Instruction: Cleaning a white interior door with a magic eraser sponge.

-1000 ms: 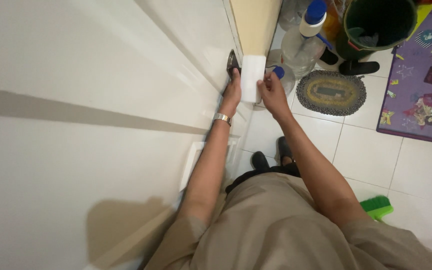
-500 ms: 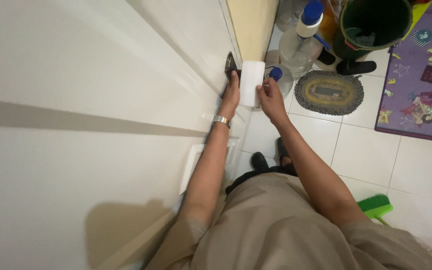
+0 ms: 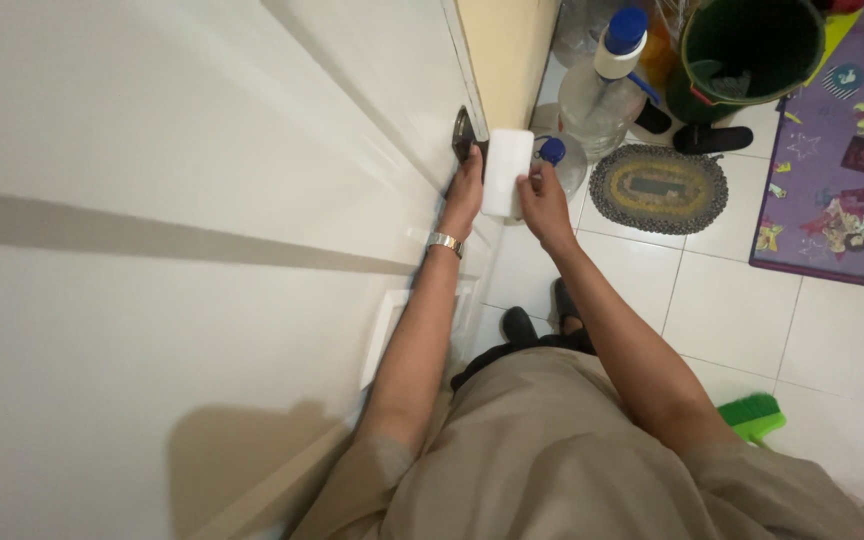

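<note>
Two hands — sponge, handle

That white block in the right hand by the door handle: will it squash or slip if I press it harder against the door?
The white block looks like a foam sponge: matte and held by the right hand at one end only, so it is probably very light. It likely squashes under pressure. Its matte face probably drags rather than slips on the glossy door.

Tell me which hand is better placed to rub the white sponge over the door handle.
Probably the right hand: it already grips the white sponge beside the door handle, while the left hand is occupied at the handle.
</note>
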